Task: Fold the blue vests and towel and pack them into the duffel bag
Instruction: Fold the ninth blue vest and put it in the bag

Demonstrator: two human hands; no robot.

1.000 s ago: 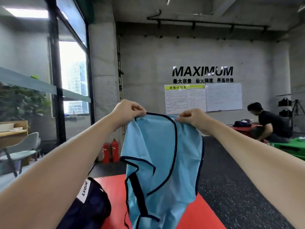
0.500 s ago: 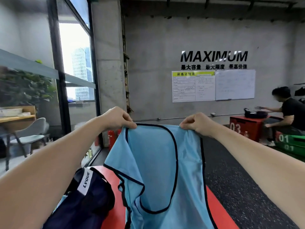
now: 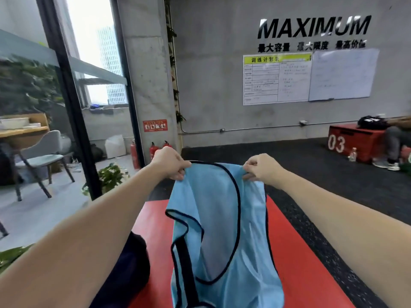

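With both arms stretched forward, the left hand (image 3: 169, 162) and right hand (image 3: 260, 168) each pinch a top corner of the blue vest (image 3: 219, 236), which hangs above the red bench (image 3: 311, 263) beside the dark duffel bag (image 3: 129, 270).

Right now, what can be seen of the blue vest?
The vest is light blue, thin smooth fabric with dark navy binding along its neck and arm openings. It hangs unfolded, lengthwise, over the red mat. The left hand and right hand each pinch its top edge. Its bottom is out of frame.
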